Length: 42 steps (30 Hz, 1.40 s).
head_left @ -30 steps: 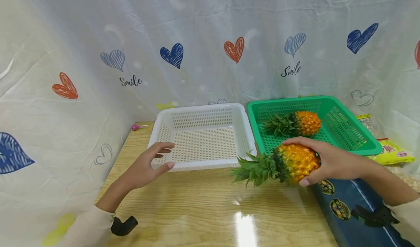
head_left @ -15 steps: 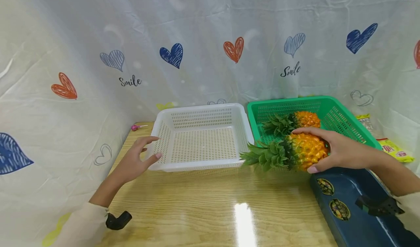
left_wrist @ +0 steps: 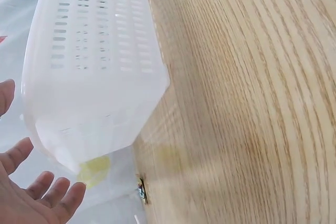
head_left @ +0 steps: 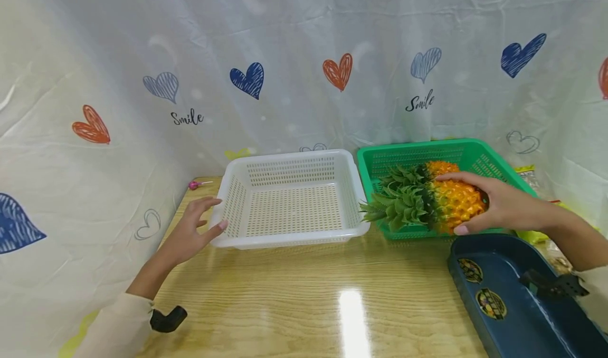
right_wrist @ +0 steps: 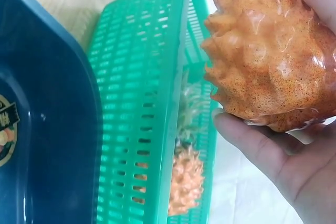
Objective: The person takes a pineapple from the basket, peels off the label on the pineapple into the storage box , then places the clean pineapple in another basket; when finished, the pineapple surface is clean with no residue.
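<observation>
My right hand point(head_left: 510, 205) grips a pineapple point(head_left: 458, 202) by its orange body, its leafy crown pointing left. It is held over the front of the green basket point(head_left: 427, 145). Under and behind it, a second pineapple point(head_left: 443, 168) lies in that basket, partly hidden. In the right wrist view, thumb and fingers wrap the held pineapple point(right_wrist: 273, 51) above the basket's rim. My left hand point(head_left: 190, 234) is at the left end of the white basket point(head_left: 290, 240), fingers spread and holding nothing. The left wrist view shows this hand point(left_wrist: 42, 198) beside the basket's corner; contact is unclear.
A dark blue tray point(head_left: 522, 305) with round stickers stands at the front right of the wooden table point(head_left: 294, 300). Yellow packets point(head_left: 532, 236) lie right of the green basket. A small pink item point(head_left: 193, 185) sits at the back left, before the patterned curtain point(head_left: 290, 115).
My right hand has carried the pineapple back and to the right, from the front of the green basket to over it. My left hand has shifted left to the white basket's end.
</observation>
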### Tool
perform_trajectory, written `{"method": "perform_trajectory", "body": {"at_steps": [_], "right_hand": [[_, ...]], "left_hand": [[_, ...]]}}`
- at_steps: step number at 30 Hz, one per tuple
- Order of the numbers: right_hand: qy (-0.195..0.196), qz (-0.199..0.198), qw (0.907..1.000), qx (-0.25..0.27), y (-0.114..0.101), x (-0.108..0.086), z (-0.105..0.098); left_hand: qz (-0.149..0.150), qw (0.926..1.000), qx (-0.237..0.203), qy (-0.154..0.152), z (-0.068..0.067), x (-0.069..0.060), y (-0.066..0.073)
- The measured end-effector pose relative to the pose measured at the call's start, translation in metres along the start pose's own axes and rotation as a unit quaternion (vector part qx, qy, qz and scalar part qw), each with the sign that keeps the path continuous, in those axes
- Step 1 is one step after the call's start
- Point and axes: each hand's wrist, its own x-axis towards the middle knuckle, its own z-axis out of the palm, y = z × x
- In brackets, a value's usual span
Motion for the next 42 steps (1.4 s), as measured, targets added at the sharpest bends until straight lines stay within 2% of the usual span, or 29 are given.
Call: {"method": "perform_trajectory", "body": {"at_steps": [6,10,13,17,23,28,34,42], "right_hand": [[0.004,0.005,1.0000,-0.006,0.006,0.001,-0.005],[0.001,0.005,1.0000,-0.003,0.010,0.001,-0.009],[0.002,0.008,0.9999,-0.006,0.013,0.001,-0.013],[0.002,0.017,0.9999,-0.003,0.017,0.002,-0.016],[-0.001,0.033,0.9994,0.001,0.021,0.005,-0.021],[-0.007,0.042,0.9991,0.003,0.026,0.009,-0.027],[-0.016,0.046,0.9987,0.018,0.033,0.013,-0.034],[-0.034,0.068,0.9971,0.011,0.042,0.019,-0.041]], "left_hand": [[0.005,0.9999,-0.004,0.011,0.000,-0.002,0.003],[0.036,0.9986,-0.008,0.036,0.002,-0.004,0.015],[0.065,0.9970,-0.015,0.039,0.006,-0.005,0.025],[0.084,0.9962,-0.023,0.005,0.013,-0.006,0.036],[0.092,0.9941,-0.031,-0.047,0.021,-0.004,0.047],[0.086,0.9922,-0.038,-0.081,0.026,0.000,0.048],[0.067,0.9886,-0.024,-0.133,0.031,0.004,0.049],[0.062,0.9853,0.008,-0.159,0.033,0.007,0.056]]}}
